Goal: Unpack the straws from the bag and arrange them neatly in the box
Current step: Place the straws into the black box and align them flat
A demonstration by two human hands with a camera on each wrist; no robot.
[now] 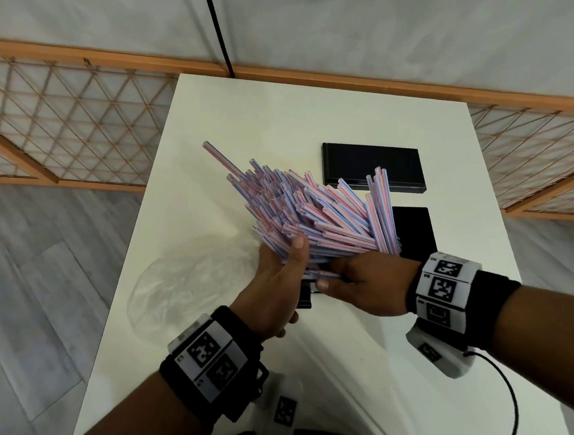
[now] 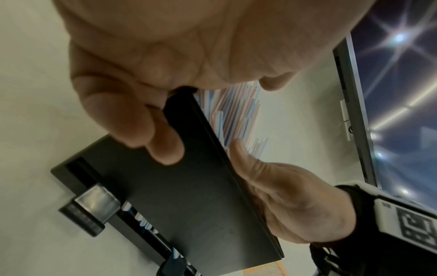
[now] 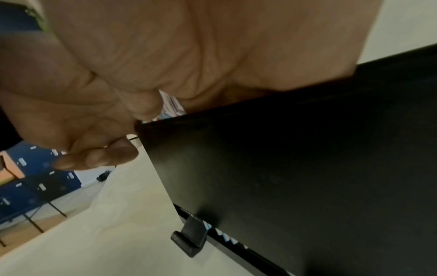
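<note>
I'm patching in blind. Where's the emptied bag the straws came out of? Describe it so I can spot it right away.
Start at the white rectangular table and go to its left edge, left of the fanned bundle of pink-and-blue striped plastic straws held in both hands. The crumpled clear plastic bag lies flat there. It is the only see-through thing, nearly blending into the tabletop, unlike the two black boxes on the right.

Right hand point(image 3: 123, 78) seen close, fingers curled above black box point(image 3: 295, 168); striped straws point(image 3: 171, 106) glimpsed btwn palm & box edge. White table point(image 3: 106, 233) beneath.
</note>
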